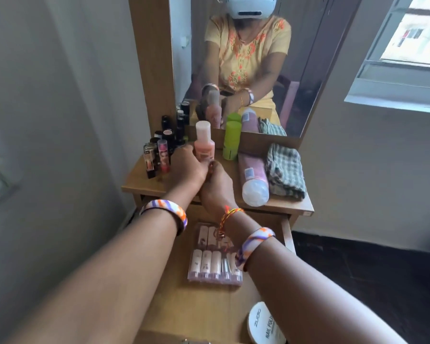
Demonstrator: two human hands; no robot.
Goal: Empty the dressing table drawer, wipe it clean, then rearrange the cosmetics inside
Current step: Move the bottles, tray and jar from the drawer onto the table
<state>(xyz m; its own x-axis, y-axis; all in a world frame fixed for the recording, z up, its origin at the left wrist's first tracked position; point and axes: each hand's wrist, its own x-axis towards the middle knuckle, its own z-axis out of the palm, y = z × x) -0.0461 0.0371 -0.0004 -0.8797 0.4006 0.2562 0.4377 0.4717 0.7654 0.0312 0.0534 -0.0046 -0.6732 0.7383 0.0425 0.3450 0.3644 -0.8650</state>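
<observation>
A pink bottle with a pale cap [204, 142] stands upright on the dressing table top [144, 180]. My left hand [187, 167] is wrapped around its lower body. My right hand [217, 187] meets it at the bottle's base, fingers closed there; what they touch is hidden. Below, the open drawer [204, 306] holds a clear pack of several small pink tubes [214, 264] and a round white nail polish remover tub [263, 324] at the near right corner.
Several dark lipsticks and nail polish bottles [164, 147] crowd the table's left side. A green bottle [231, 141] stands by the mirror [308, 58]. A pink bottle [253, 180] lies on its side beside a folded checked cloth [286, 170] at the right.
</observation>
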